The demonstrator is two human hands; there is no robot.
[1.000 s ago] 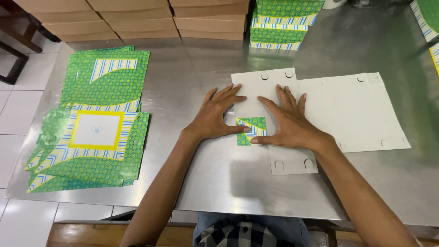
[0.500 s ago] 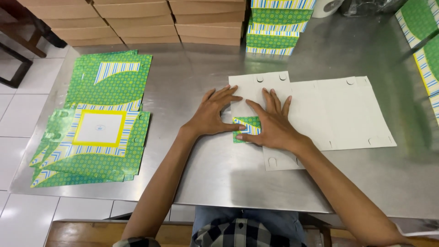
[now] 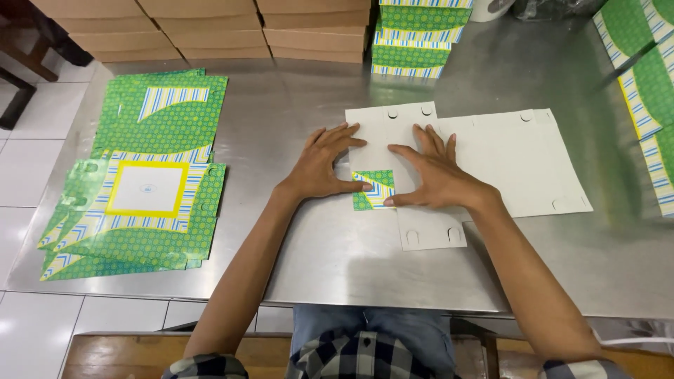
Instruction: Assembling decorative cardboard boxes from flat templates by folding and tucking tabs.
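Both hands lay flat on a white die-cut cardboard sheet (image 3: 491, 158) that rested printed side down on the steel table (image 3: 316, 245). The left hand (image 3: 324, 163) pressed with its fingers spread and straight, gripping nothing, its thumb touching the upper left edge of a small folded-over flap (image 3: 373, 189) that showed the green, yellow and blue-striped print. The right hand (image 3: 434, 174) was likewise open, its fingers fanned out over the white surface and its thumb laid along the flap's lower right edge. The flap sat between the two thumbs, at the left part of the sheet, which lay near the middle of the table, straight in front of the person.

To the left, well apart from the hands, lay a fanned pile of flat printed sheets (image 3: 140, 175), green with a yellow-framed white panel. At the far edge of the table stood a stack of folded green printed pieces (image 3: 418, 35), with brown cardboard stacks (image 3: 203, 28) beside it. More green printed sheets (image 3: 642, 77) lay at the right edge.
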